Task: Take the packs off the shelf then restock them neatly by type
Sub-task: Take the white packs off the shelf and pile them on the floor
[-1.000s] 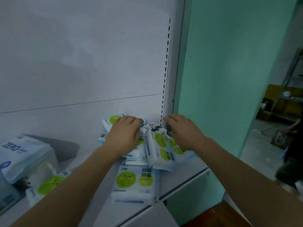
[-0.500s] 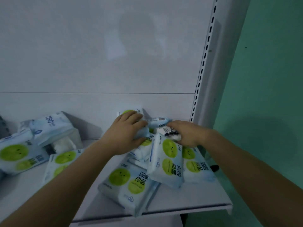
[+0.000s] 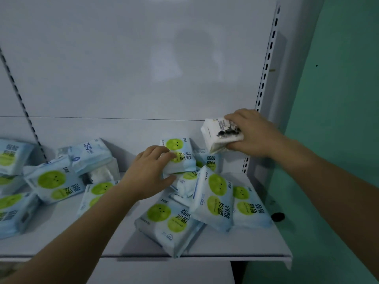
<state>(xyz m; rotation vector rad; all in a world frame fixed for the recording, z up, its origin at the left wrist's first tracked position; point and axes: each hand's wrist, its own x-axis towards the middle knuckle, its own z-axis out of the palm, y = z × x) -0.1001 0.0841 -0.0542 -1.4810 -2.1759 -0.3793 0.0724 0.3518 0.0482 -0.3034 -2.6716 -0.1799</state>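
Spanning the scene, a white shelf (image 3: 235, 244) is strewn with green-dot packs (image 3: 213, 196), heaped at its right end and scattered to the left. One green-dot pack at the far top of the heap (image 3: 180, 154) is gripped by the left hand (image 3: 148, 173), fingers curled over its near-left edge, long axis running near to far. A white black-printed pack (image 3: 220, 133) is held clear above the heap by the right hand (image 3: 252, 133), fingers wrapped round it, nearer the upright.

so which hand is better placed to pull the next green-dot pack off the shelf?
Left. The left hand already grips a green-dot pack at the top of the pile, ready to lift. The right hand is busy: its grip is on a white pack with black print, held up above the shelf.
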